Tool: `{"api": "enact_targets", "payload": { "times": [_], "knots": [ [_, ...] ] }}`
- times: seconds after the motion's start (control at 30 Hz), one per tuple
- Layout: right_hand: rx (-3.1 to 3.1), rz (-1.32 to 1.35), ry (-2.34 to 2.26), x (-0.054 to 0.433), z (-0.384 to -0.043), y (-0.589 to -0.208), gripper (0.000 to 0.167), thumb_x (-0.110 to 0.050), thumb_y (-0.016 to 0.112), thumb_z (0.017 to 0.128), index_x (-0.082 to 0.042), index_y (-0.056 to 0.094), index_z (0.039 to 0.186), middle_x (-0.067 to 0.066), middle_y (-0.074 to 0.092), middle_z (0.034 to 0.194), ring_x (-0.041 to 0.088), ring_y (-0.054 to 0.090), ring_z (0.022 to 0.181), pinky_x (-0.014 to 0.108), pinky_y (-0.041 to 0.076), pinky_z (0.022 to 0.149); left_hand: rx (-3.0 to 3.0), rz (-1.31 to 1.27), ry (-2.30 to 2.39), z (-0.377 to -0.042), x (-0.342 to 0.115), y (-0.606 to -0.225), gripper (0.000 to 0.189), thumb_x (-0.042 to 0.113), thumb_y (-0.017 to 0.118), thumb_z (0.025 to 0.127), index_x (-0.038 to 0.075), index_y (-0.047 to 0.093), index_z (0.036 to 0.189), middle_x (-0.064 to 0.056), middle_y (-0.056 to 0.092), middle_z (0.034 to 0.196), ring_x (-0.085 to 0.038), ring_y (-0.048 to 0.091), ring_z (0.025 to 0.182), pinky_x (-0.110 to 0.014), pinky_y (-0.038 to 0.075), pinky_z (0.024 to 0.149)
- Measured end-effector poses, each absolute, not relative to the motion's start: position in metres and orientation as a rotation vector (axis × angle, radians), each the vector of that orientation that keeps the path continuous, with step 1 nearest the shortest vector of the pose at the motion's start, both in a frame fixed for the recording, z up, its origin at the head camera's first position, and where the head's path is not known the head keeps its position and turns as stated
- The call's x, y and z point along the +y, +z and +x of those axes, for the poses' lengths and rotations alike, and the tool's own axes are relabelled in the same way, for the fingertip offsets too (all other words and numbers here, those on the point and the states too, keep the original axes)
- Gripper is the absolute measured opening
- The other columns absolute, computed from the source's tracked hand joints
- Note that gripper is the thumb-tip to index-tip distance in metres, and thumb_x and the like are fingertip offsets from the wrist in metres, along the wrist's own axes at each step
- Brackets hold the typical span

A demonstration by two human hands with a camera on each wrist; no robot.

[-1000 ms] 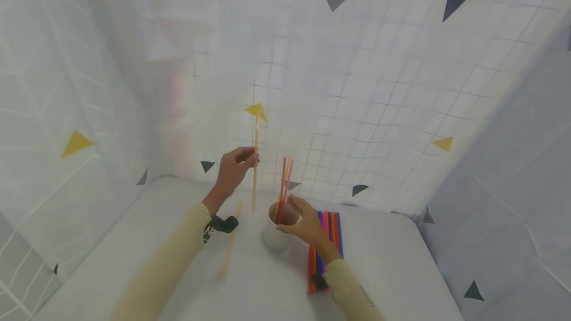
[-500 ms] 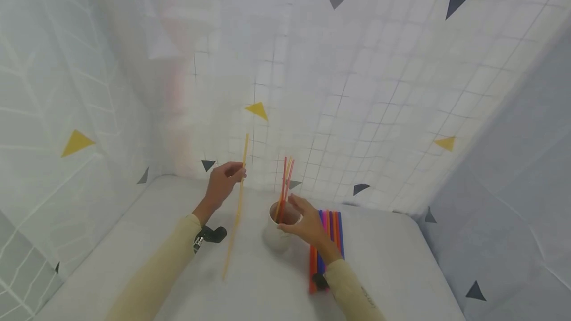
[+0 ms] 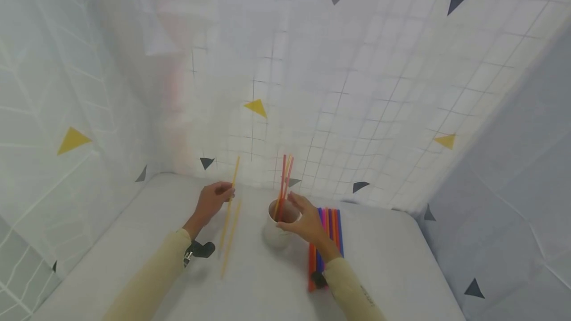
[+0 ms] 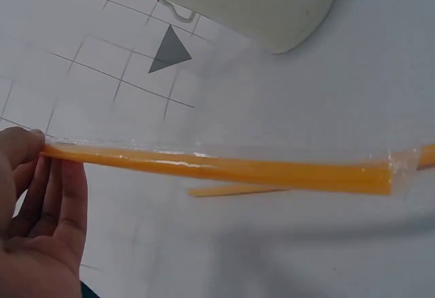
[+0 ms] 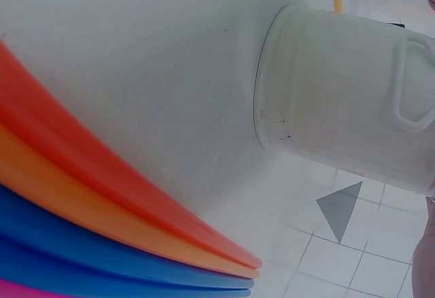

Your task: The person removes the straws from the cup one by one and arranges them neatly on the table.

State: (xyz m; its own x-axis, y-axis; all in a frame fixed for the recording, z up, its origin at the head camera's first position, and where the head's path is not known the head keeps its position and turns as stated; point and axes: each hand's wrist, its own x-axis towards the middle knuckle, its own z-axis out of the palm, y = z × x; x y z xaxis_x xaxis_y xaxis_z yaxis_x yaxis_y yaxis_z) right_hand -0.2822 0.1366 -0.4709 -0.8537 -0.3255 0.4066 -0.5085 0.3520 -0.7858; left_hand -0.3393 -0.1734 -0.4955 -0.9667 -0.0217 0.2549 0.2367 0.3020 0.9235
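Observation:
My left hand pinches a yellow-orange drinking straw near its upper part and holds it tilted over the table's left side. In the left wrist view, clear film covers this straw. A second yellow-orange straw lies on the table just right of it. My right hand grips the rim of a white cup, thumb at the near side and fingers at the far side. Red and yellow straws stand in the cup, leaning slightly right. A loop handle shows in the right wrist view.
Several red, orange, blue and pink tubes lie side by side right of the cup, partly under my right forearm. A white gridded sheet with triangle marks rises behind the white table. Side sheets close in left and right.
My left hand has come down and to the left with the straw, which now hangs beside the straw lying on the table. My right hand has stayed on the cup.

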Motion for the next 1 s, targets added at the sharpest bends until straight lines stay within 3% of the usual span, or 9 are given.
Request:
{"api": "enact_targets", "payload": {
  "times": [0.2,0.57,0.73,1.0],
  "knots": [
    [-2.439,0.760,1.491,0.138,-0.291,-0.481,0.090,-0.014,0.090,0.070,0.002,0.041,0.144,0.025,0.049,0.139,0.040,0.048,0.127,0.052,0.037,0.107,-2.415,-0.135,-1.726,-0.334,-0.180,-0.517,0.030,0.024,0.066,0.095,0.003,0.067,0.116,-0.013,0.070,0.103,-0.019,0.068,0.088,-0.029,0.058,0.078],
    [-2.432,0.727,1.500,0.143,-0.307,-0.501,0.096,-0.031,0.092,0.066,-0.005,0.044,0.144,0.007,0.053,0.139,0.022,0.051,0.127,0.042,0.038,0.109,-2.493,-0.023,-1.678,-0.329,-0.184,-0.545,0.029,0.023,0.070,0.091,0.002,0.069,0.111,-0.009,0.071,0.098,-0.018,0.068,0.085,-0.030,0.059,0.074],
    [-2.438,0.717,1.494,0.143,-0.306,-0.501,0.095,-0.030,0.092,0.065,-0.007,0.045,0.145,0.006,0.053,0.139,0.021,0.051,0.127,0.043,0.039,0.108,-2.523,-0.009,-1.675,-0.327,-0.186,-0.558,0.029,0.023,0.072,0.090,0.002,0.070,0.110,-0.007,0.072,0.096,-0.017,0.067,0.082,-0.030,0.058,0.073],
    [-2.395,0.737,1.517,0.142,-0.308,-0.502,0.094,-0.021,0.093,0.064,-0.005,0.045,0.143,0.014,0.053,0.138,0.031,0.051,0.127,0.050,0.039,0.107,-2.571,0.004,-1.600,-0.322,-0.184,-0.569,0.026,0.023,0.071,0.090,0.005,0.071,0.108,-0.005,0.071,0.095,-0.015,0.067,0.081,-0.029,0.058,0.071]
  ]
}}
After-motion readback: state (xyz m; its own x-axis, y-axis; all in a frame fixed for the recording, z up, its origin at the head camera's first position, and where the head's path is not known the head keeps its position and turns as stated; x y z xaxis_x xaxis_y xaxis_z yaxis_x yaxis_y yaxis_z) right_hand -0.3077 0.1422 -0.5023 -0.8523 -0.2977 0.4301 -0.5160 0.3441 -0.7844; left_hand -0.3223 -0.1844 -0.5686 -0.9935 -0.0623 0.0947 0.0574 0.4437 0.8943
